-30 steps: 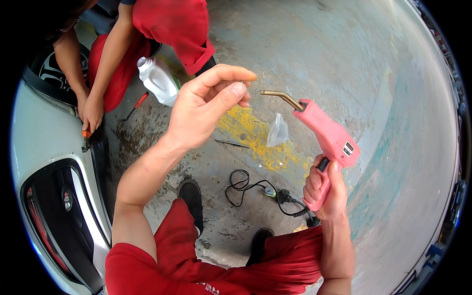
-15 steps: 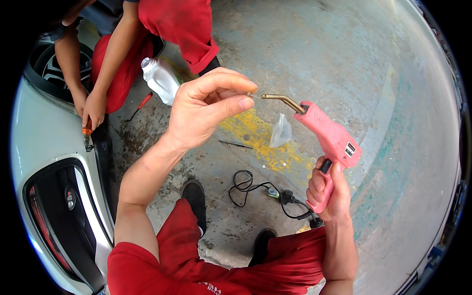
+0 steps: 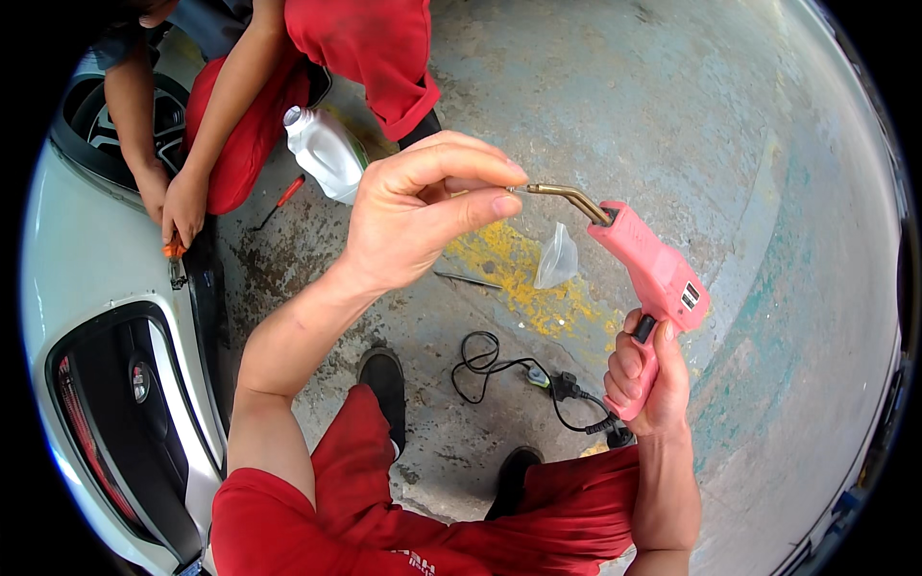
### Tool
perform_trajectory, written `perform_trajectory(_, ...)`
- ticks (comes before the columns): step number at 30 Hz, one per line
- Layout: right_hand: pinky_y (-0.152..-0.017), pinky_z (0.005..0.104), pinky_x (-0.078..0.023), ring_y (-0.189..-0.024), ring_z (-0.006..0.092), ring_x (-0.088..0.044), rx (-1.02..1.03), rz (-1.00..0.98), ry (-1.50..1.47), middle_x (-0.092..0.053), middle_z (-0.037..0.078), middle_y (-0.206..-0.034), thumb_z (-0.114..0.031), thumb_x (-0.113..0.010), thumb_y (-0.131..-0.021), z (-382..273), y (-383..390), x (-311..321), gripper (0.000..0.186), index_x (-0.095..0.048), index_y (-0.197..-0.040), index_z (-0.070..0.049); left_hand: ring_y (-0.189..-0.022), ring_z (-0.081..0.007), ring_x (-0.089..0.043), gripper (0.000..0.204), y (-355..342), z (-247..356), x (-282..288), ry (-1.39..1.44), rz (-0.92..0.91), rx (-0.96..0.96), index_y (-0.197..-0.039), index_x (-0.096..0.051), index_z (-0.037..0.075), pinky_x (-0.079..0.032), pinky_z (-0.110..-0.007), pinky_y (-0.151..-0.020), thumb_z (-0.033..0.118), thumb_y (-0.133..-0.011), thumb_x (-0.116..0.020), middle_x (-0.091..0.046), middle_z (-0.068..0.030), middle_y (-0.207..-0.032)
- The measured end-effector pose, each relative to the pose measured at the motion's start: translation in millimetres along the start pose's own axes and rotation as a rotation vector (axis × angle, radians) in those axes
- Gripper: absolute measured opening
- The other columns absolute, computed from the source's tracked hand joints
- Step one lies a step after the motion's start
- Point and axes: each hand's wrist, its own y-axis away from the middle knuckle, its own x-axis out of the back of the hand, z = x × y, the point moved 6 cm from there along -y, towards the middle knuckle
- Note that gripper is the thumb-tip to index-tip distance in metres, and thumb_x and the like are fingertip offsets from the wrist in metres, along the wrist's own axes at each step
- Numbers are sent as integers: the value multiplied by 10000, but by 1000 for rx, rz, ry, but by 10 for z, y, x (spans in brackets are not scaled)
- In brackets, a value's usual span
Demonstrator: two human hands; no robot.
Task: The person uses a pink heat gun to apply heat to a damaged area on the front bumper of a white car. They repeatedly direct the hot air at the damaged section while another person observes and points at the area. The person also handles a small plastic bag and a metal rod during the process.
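Note:
My right hand (image 3: 665,389) is wrapped round the grip of a pink hot stapler (image 3: 658,274), a finger near its black trigger. Two bent brass prongs (image 3: 573,197) stick out from its front, pointing left. Thumb and forefinger of my left hand (image 3: 408,216) pinch a tiny thin metal staple (image 3: 515,188) at the ends of these prongs. My fingertips hide most of the staple, and I cannot tell how far it sits in the prongs.
A co-worker's hands (image 3: 182,206) hold an orange-handled tool (image 3: 174,252) against a white car bumper (image 3: 115,278) at left. On the floor lie a white jug (image 3: 325,154), a red-handled screwdriver (image 3: 288,192), a clear plastic bag (image 3: 557,259), a thin rod (image 3: 468,280) and a black power cord (image 3: 471,370).
My left hand has moved right, bringing the staple from just short of the prongs up to their tips. The stapler has shifted slightly right and down in view.

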Motion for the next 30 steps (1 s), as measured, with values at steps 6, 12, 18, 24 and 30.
perform_trajectory(6, -387, 247, -331, -432, 74, -378, 12, -17, 16, -486, -5, -674, -496, -504, -1055, 9, 4, -15, 443, -516, -1177, -71, -932, -102, -663, 231, -14, 12, -6, -24, 7, -13, -1077, -753, 13, -537, -212, -757, -66, -861, -760, -690, -79, -1105)
perform_trajectory(12, -410, 267, -379, -449, 96, -429, -6, -10, -12, -534, 30, -677, -502, -613, -998, -1, 2, -15, 466, -537, -1117, -57, -946, -104, -659, 226, -18, 25, -20, -43, 0, -19, -1067, -759, 17, -535, -217, -764, -64, -856, -764, -695, -78, -1099)
perform_trajectory(18, -395, 252, -348, -445, 78, -394, -1, -37, -17, -497, 5, -675, -501, -532, -1038, 15, 0, -30, 453, -523, -1153, -63, -921, -91, -661, 221, -8, 17, -39, -20, 27, 0, -1070, -751, 14, -531, -210, -754, -58, -862, -766, -689, -64, -1087)
perform_trajectory(24, -396, 259, -339, -444, 86, -397, 12, -40, -9, -512, 13, -682, -506, -553, -1028, 11, 8, -40, 451, -521, -1135, -68, -913, -87, -670, 216, -4, 12, -26, 24, 54, 34, -1072, -743, 9, -535, -210, -757, -63, -869, -760, -683, -55, -1089)
perform_trajectory(30, -400, 270, -350, -447, 97, -415, 45, -19, 0, -533, 22, -686, -504, -592, -1009, -8, 2, -21, 451, -524, -1118, -72, -938, -105, -683, 217, 15, 34, -9, 83, 51, 4, -1072, -736, -4, -558, -224, -802, -81, -869, -748, -683, -64, -1104)
